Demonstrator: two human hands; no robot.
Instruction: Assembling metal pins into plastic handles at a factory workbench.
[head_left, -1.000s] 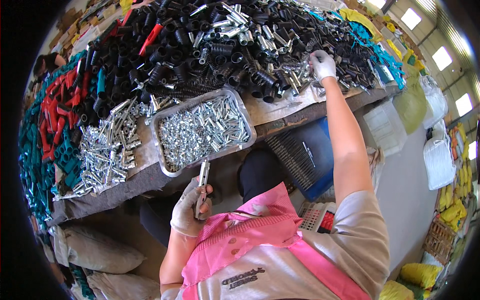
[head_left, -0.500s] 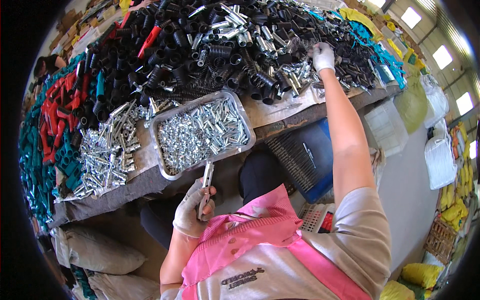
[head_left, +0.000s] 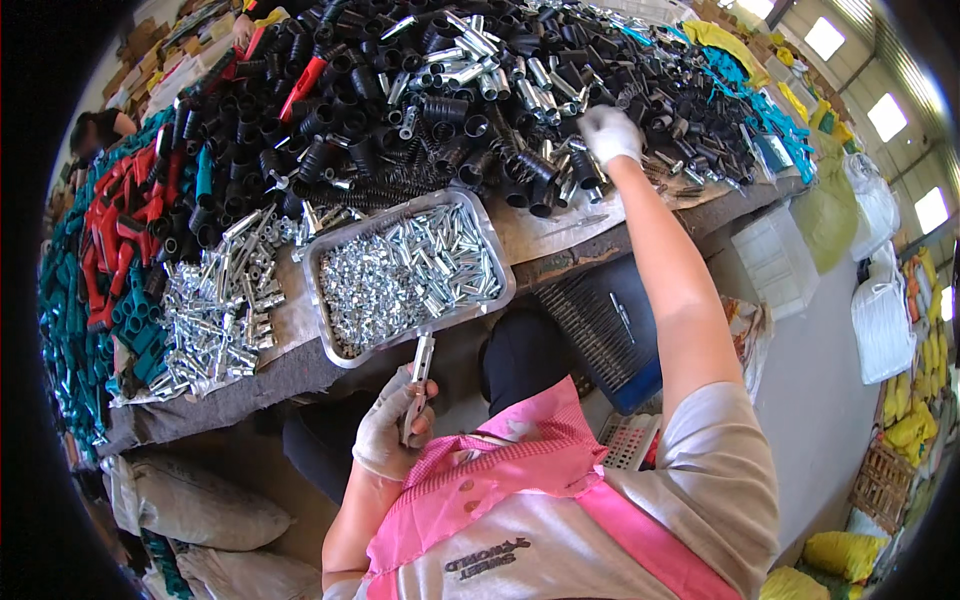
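Note:
In front of my apron, my left hand in a pale glove is closed around a slotted metal tube that points upward. My gloved right hand reaches out over the table, above shiny metal sleeves and near a pile of black parts. Motion smears its fingers, so I cannot make out whether it holds anything. Between my hands and the heaps, a clear plastic tray sits at the table edge. Small metal nuts and short metal pins fill it.
Loose metal fittings lie left of the tray, beside red plastic handles and teal parts. Below the table edge, a blue case holds rows of thin rods. White sacks stand at lower left.
My right hand has moved left and slightly nearer, from the black parts toward the metal sleeves. My left hand has shifted slightly right, still holding the slotted tube.

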